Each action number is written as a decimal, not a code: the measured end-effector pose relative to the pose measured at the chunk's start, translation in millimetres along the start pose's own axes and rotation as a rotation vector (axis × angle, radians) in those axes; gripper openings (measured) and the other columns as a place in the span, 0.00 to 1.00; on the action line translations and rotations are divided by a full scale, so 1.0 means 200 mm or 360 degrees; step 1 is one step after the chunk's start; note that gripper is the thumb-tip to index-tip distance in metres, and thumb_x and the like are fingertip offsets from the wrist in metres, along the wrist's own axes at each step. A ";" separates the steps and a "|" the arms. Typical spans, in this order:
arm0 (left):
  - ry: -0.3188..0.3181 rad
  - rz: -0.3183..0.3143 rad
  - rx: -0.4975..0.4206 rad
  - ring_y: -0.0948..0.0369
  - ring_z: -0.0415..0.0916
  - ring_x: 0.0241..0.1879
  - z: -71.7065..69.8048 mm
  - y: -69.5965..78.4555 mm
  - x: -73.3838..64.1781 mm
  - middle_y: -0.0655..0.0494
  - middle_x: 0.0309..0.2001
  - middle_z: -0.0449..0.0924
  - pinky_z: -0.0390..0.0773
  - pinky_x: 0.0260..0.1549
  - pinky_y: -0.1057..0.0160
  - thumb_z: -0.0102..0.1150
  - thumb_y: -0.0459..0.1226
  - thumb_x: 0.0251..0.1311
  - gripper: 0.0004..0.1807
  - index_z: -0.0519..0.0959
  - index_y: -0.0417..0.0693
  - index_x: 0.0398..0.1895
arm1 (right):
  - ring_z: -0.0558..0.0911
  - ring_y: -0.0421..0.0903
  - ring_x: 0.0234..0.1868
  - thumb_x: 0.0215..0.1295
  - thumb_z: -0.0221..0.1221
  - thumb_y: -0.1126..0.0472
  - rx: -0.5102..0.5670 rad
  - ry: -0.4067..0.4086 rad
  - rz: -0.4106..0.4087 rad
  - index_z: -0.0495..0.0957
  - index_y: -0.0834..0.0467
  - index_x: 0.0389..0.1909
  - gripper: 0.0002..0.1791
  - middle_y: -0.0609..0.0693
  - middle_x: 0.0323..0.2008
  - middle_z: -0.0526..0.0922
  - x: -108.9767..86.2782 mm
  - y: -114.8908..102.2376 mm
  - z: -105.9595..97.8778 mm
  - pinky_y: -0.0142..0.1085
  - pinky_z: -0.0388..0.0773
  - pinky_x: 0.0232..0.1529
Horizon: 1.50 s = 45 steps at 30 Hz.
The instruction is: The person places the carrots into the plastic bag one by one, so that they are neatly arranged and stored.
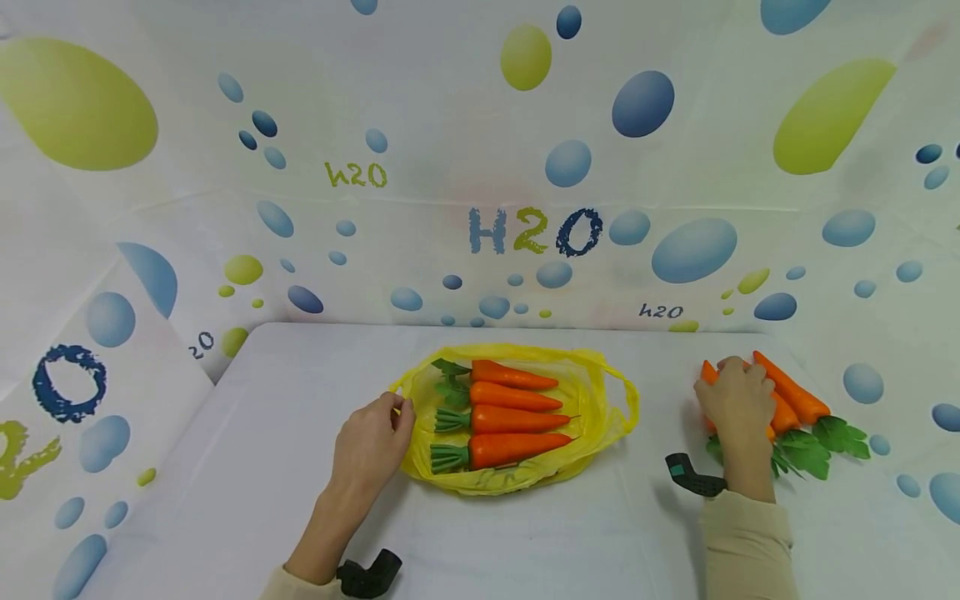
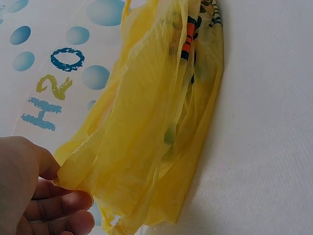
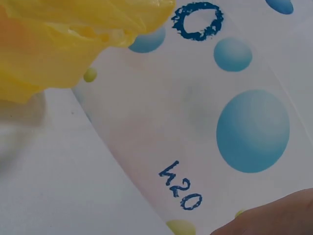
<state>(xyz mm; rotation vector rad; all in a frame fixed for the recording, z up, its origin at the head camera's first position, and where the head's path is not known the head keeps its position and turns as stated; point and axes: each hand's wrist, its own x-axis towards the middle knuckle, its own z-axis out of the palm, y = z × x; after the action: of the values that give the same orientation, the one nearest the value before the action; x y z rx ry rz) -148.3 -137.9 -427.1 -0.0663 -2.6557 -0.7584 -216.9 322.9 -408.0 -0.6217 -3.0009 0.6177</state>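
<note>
A yellow plastic bag (image 1: 525,482) lies spread on the table with its mouth open, a row of several orange carrots (image 1: 517,419) with green tops inside. My left hand (image 1: 373,437) pinches the bag's left edge between thumb and fingers; the left wrist view shows the bag's thin film (image 2: 132,107) held in the fingertips. To the right, my right hand (image 1: 738,404) curls over a pile of carrots (image 1: 798,392) with leafy tops and grips a carrot there; its fingertips are partly hidden. Only a bit of that hand shows in the right wrist view.
The bag's handle loop (image 1: 630,400) sticks out on its right side. A white cloth (image 1: 247,467) covers the table. Behind it hangs a sheet (image 1: 420,108) printed with blue and green drops. Dark wrist devices (image 1: 370,575) sit at both wrists.
</note>
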 end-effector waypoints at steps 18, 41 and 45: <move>-0.0017 -0.0013 0.0015 0.61 0.66 0.17 0.00 0.00 0.00 0.52 0.21 0.77 0.69 0.19 0.66 0.56 0.38 0.68 0.11 0.81 0.38 0.34 | 0.63 0.73 0.52 0.67 0.54 0.61 -0.0051 -0.0214 0.0106 0.55 0.77 0.66 0.34 0.79 0.56 0.58 0.01 0.05 0.02 0.67 0.68 0.58; -0.0025 -0.0020 0.0020 0.62 0.66 0.17 0.00 0.00 0.00 0.52 0.21 0.77 0.69 0.19 0.66 0.56 0.38 0.68 0.11 0.81 0.38 0.35 | 0.73 0.58 0.37 0.59 0.62 0.53 -0.0150 -0.0555 -0.0028 0.56 0.73 0.64 0.41 0.64 0.38 0.72 0.00 0.06 -0.03 0.44 0.70 0.35; -0.0034 -0.0027 0.0016 0.62 0.66 0.17 0.00 0.00 0.00 0.52 0.21 0.77 0.69 0.19 0.66 0.56 0.39 0.68 0.12 0.81 0.38 0.35 | 0.74 0.58 0.36 0.61 0.61 0.54 -0.0134 -0.0562 -0.0034 0.57 0.73 0.62 0.38 0.66 0.39 0.72 0.00 0.05 -0.03 0.42 0.71 0.34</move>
<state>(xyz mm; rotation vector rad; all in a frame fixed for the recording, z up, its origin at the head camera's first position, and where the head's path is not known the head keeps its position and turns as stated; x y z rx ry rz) -148.3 -137.3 -427.5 -0.0493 -2.6835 -0.7541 -212.5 334.0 -405.8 -0.5331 -3.3716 0.6662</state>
